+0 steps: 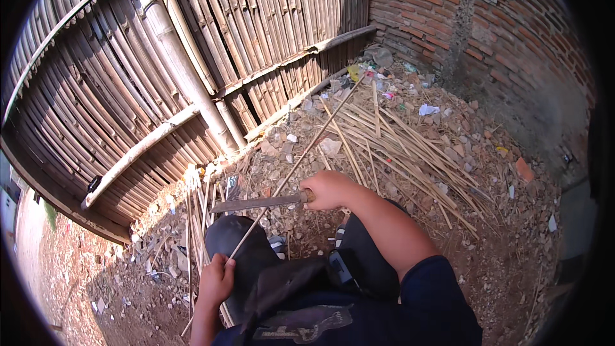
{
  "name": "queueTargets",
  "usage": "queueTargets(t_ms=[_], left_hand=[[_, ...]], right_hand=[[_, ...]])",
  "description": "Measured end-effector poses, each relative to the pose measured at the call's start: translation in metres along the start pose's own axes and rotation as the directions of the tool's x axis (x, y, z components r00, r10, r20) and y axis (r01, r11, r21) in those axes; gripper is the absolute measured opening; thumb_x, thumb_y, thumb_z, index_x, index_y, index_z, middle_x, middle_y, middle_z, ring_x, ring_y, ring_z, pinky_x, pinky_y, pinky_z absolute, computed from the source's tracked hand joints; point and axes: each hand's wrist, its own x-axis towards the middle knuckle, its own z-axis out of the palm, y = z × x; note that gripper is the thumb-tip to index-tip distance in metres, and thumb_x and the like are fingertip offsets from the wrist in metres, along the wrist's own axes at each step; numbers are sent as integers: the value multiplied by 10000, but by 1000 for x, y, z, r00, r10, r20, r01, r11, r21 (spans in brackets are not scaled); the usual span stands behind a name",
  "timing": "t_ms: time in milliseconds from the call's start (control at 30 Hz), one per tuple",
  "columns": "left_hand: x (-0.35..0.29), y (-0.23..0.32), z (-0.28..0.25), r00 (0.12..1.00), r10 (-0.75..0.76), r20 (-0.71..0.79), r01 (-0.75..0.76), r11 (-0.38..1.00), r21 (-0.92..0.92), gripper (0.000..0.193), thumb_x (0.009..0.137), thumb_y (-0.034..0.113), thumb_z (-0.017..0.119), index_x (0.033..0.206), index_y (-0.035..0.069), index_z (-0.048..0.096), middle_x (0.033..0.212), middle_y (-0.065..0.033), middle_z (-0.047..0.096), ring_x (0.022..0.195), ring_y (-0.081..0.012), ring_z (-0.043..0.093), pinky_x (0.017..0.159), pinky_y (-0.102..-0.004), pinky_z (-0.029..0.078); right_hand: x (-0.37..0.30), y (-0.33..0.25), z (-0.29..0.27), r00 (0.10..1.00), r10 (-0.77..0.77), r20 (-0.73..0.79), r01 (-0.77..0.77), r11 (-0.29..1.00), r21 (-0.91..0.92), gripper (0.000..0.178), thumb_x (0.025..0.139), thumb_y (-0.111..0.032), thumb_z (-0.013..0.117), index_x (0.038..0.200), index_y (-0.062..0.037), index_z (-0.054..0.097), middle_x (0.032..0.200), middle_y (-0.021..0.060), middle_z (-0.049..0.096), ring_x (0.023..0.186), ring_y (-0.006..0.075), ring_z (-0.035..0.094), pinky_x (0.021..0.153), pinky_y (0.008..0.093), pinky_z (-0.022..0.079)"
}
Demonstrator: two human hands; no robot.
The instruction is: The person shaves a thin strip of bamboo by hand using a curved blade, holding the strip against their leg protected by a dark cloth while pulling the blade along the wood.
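Note:
My left hand (pixel 218 279) is closed around a long, thin bamboo strip (pixel 306 150). The strip slants up and away to the right, over my left knee, its far end above the rubble. In my right hand (pixel 329 189) is the wooden handle of a large knife (pixel 259 204). Its long, dark blade points left and crosses the strip above my left knee. Whether blade and strip touch, I cannot tell for sure.
A loose pile of split bamboo strips (pixel 410 160) lies ahead on the right. More strips (pixel 195 218) lean beside my left leg. A bamboo wall (pixel 269 25) stands ahead left, a brick wall (pixel 416 13) at the far right. Stones and litter cover the ground.

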Motion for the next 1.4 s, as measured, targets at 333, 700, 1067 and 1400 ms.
queueTargets(t_ms=[333, 700, 1067, 1400], left_hand=[[12, -3, 6, 997, -46, 61, 41, 995, 91, 243, 1011, 266, 583, 993, 24, 577, 825, -264, 682, 831, -483, 664, 720, -558, 499], [-2, -25, 10, 994, -82, 67, 79, 996, 51, 263, 1016, 236, 568, 1154, 22, 500, 759, -233, 672, 782, -471, 663, 691, -547, 484], [2, -28, 17, 990, -113, 79, 107, 992, 70, 683, 1019, 233, 558, 1584, 60, 216, 722, -197, 683, 697, -451, 663, 631, -539, 488], [1, -24, 13, 988, -136, 68, 124, 980, 159, 611, 1018, 284, 555, 1546, 69, 334, 765, -239, 687, 703, -455, 668, 654, -563, 507]], right_hand=[[-2, 23, 31, 985, 171, 40, -174, 979, 110, 404, 761, -309, 773, 1087, -80, 703, 972, 180, 719, 966, 383, 697, 837, 500, 556], [12, 26, 54, 995, 8, 96, -18, 994, 105, 411, 754, -394, 810, 1030, -108, 707, 914, 163, 723, 913, 386, 711, 796, 520, 559], [23, -17, 62, 1000, -2, -22, 0, 995, -99, 264, 778, -242, 751, 988, -107, 664, 860, 162, 717, 881, 385, 712, 748, 518, 558], [17, 24, 47, 968, 251, 9, -251, 966, 68, 292, 816, -252, 728, 1061, -97, 696, 948, 188, 720, 938, 384, 704, 799, 520, 563]])
